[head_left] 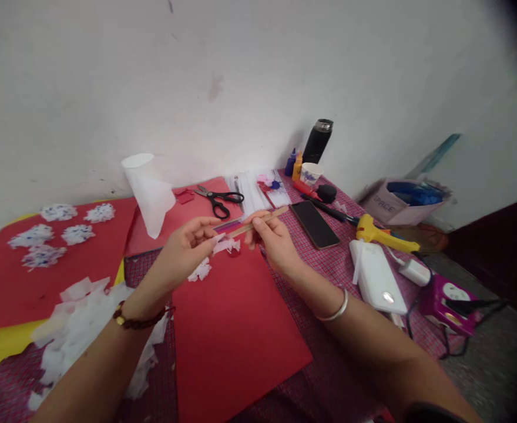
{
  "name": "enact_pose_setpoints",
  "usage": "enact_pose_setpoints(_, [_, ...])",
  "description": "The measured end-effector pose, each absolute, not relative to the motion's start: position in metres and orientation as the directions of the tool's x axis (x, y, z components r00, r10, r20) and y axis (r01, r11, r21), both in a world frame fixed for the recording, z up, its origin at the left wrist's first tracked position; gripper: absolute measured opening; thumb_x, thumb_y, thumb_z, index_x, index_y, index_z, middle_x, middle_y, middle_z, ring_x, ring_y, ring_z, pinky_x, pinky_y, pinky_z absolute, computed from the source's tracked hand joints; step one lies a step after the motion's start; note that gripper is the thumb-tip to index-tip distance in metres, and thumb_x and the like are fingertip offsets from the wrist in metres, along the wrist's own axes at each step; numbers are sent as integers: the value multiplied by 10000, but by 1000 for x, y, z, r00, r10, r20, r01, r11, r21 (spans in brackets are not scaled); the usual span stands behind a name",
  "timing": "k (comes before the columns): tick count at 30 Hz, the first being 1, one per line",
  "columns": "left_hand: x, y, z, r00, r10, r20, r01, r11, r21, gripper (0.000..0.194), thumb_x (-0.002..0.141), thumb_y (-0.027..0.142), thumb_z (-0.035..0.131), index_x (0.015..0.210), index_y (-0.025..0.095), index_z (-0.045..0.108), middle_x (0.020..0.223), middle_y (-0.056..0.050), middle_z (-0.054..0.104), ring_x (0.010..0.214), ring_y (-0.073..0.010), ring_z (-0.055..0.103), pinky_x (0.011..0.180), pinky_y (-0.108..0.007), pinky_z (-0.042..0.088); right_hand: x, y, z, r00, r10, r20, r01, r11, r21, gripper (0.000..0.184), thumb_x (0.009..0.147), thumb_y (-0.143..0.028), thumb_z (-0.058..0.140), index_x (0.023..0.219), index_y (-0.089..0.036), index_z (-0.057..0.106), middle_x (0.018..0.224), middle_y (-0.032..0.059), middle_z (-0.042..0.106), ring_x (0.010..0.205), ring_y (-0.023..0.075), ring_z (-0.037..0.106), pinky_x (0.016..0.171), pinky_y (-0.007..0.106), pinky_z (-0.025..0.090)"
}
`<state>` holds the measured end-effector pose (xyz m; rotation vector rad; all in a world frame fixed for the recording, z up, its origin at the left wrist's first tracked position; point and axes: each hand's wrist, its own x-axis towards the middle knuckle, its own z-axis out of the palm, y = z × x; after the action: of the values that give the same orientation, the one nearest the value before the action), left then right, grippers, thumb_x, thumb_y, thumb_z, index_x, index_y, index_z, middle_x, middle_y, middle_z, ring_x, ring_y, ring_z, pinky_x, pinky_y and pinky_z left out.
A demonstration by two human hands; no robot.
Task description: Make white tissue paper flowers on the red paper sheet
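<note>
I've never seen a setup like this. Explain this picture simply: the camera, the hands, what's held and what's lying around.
There is no machine here, just a person's two bare hands. The single picture comes from a camera worn on the head, looking forward and down.

The right hand holds a wooden craft stick. The left hand has a small pale scrap at its fingertips, too blurred to tell how it is held.

Below is a red sheet on a checked cloth. To the left lie torn white pieces and five white-and-blue tufts. Scissors lie beyond the hands; a phone and yellow glue gun lie to the right.
</note>
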<state>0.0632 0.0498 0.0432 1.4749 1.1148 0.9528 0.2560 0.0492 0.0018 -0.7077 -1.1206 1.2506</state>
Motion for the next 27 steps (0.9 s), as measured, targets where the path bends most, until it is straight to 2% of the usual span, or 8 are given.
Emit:
enact_pose_setpoints(3, [60,50,49,213,975,-70,-57,84,995,310,695,206,683,1003,191,647,743,15,667,621,-100,582,596,-211,468,257,49,5,-31,965,260,-409,225,-884,232,889,-429,599,875,-197,610,572,-51,622,438,68,529,448,184,417])
enact_pose_setpoints(8, [64,50,47,263,957,-120,-270,193,944,425,587,83,756,987,200,676,753,20,698,605,-86,599,527,-165,449,256,46,12,-36,975,217,-464,176,-868,242,873,-439,619,876,-198,605,580,-50,623,433,66,524,439,183,417])
enact_pose_setpoints(13, [75,47,40,166,978,-128,-456,191,869,247,603,108,805,793,183,666,703,35,671,644,-101,642,642,-207,539,254,42,16,-76,971,227,-522,155,-839,225,853,-419,654,906,-204,611,626,-55,645,442,53,536,445,169,435])
enact_pose_setpoints(18, [77,49,36,90,992,-88,-495,122,861,142,638,150,806,700,168,679,684,21,685,620,-94,648,680,-223,555,251,40,18,-108,961,255,-503,168,-848,226,808,-364,717,939,-214,610,698,-47,697,465,63,579,466,180,479])
enact_pose_setpoints(21, [79,46,34,47,999,1,-425,19,905,95,676,187,793,720,184,708,692,19,699,617,-100,656,682,-239,556,250,39,19,-79,967,243,-480,177,-859,237,799,-367,726,930,-206,612,702,-32,715,469,77,602,459,191,487])
enact_pose_setpoints(24, [80,38,33,11,976,219,-138,-216,967,42,766,224,751,801,206,736,734,-1,723,666,-124,671,680,-252,548,249,37,20,-24,976,216,-464,180,-867,242,795,-402,722,852,-195,611,654,-28,703,447,78,588,433,187,468])
enact_pose_setpoints(26, [77,33,32,42,885,465,163,-465,870,51,806,215,723,853,226,742,780,-10,737,722,-143,679,710,-270,547,248,36,21,-7,983,185,-462,161,-872,254,799,-421,710,791,-191,604,606,-34,678,424,68,556,416,179,443])
enact_pose_setpoints(27, [75,33,31,110,803,586,297,-589,752,73,813,202,716,871,237,741,812,-12,745,755,-153,684,735,-281,548,248,36,22,-8,987,159,-463,137,-876,256,804,-420,703,764,-190,599,583,-39,662,417,62,539,411,174,431])
